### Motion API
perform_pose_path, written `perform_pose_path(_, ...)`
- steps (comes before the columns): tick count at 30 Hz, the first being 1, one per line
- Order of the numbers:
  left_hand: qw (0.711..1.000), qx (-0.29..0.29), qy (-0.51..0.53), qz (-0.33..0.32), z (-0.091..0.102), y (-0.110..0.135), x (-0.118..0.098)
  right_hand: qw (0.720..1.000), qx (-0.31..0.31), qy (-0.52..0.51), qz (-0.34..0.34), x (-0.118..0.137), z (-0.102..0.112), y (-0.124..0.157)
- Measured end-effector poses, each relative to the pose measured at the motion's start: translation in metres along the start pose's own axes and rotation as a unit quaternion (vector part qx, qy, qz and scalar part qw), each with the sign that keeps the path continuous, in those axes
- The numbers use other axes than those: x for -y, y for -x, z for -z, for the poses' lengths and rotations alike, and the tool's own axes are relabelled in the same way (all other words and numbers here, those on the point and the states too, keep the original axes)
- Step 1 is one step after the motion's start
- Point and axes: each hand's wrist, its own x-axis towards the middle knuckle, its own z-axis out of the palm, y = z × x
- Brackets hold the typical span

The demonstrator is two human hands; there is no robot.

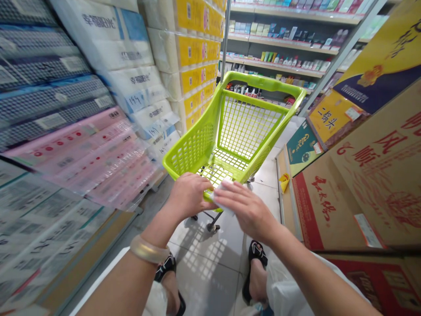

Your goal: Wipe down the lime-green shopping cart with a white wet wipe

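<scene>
A bright green plastic shopping cart (194,147) with lattice walls stands upright on its casters in front of me; I see nothing inside it. My left hand (189,195) is closed around the cart's near rim, thumb toward me. Just right of it, my right hand (246,207) presses a crumpled white cloth or tissue (217,194) against the same rim. Its fingers lie over the white piece and hide most of it, so its exact kind is unclear.
Stacked packs of tissue paper (134,81) and pink packs (88,153) line the left side. Cardboard cartons (332,202) rise close on the right. Shelves of bottles and boxes (283,44) stand beyond the cart. My sandalled feet are on the tiled floor (217,272).
</scene>
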Motion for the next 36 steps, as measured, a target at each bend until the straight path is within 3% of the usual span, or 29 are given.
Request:
perform_pose_path(4,1.000,-0.016,0.019,-0.001,-0.001,0.000,-0.001,0.989,-0.093,0.048,-0.106,-0.013,0.005,0.001)
perform_pose_path(10,1.000,-0.013,0.019,-0.011,0.000,0.001,0.002,1.000,0.004,-0.013,0.007,-0.002,0.000,-0.002)
perform_pose_path(14,0.999,-0.023,0.025,-0.007,0.001,0.001,0.002,0.992,-0.076,0.029,-0.098,-0.018,0.008,-0.002)
perform_pose_path(16,0.999,-0.021,0.025,-0.006,0.001,0.001,0.002,0.987,-0.100,0.040,-0.119,-0.018,0.008,-0.003)
perform_pose_path(21,1.000,-0.016,0.017,-0.012,0.000,0.002,0.004,1.000,0.010,-0.020,0.006,0.001,-0.001,-0.004)
perform_pose_path(23,0.999,-0.020,0.021,-0.014,0.000,0.002,0.005,1.000,0.000,-0.016,-0.010,-0.004,0.001,-0.004)
perform_pose_path(26,0.999,-0.026,0.032,-0.010,0.001,0.003,0.005,0.991,-0.081,0.021,-0.101,-0.019,0.006,-0.003)
perform_pose_path(28,0.999,-0.027,0.035,-0.011,0.001,0.003,0.005,0.987,-0.105,0.028,-0.122,-0.021,0.006,-0.003)
perform_pose_path(33,0.998,-0.049,0.030,-0.029,-0.001,0.005,0.009,1.000,-0.002,-0.024,0.006,-0.002,-0.002,-0.004)
perform_pose_path(36,0.998,-0.056,0.029,-0.027,-0.002,0.006,0.010,0.999,-0.021,-0.014,-0.028,-0.010,0.002,-0.004)
